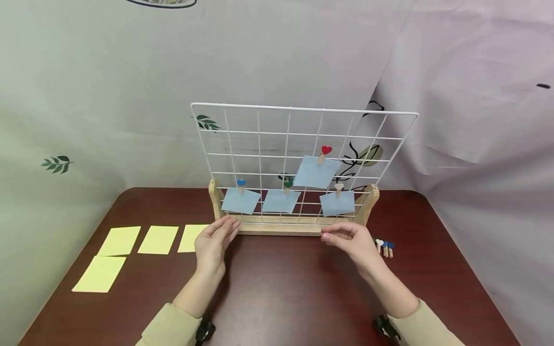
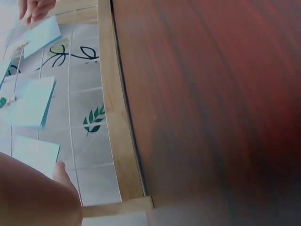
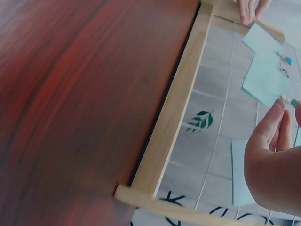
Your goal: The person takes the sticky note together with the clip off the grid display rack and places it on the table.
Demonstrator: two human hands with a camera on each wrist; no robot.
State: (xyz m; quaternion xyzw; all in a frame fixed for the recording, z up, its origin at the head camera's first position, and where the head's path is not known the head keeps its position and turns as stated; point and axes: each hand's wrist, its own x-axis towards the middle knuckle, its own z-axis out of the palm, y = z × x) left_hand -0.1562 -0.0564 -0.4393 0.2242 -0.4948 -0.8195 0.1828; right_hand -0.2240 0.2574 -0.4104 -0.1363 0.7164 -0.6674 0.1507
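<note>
A white wire grid (image 1: 303, 109) stands in a wooden base (image 1: 281, 230). Clothespins with small hearts hold several light blue paper notes: a red-heart clothespin (image 1: 325, 151) on the higher note (image 1: 317, 173), then blue, green and white hearts along the lower row. My left hand (image 1: 212, 246) is at the base's left end, fingers loosely bent, nothing seen in it. Near the right part of the base, my right hand (image 1: 352, 240) has thumb and fingers slightly apart and appears to hold nothing. Whether either hand touches the base is hard to tell.
Several yellow paper notes (image 1: 158, 240) lie on the dark red table (image 1: 277, 298) at the left, one partly behind my left hand. Spare heart clothespins (image 1: 386, 249) lie just right of my right hand. A pale cloth (image 1: 108, 86) hangs behind the table.
</note>
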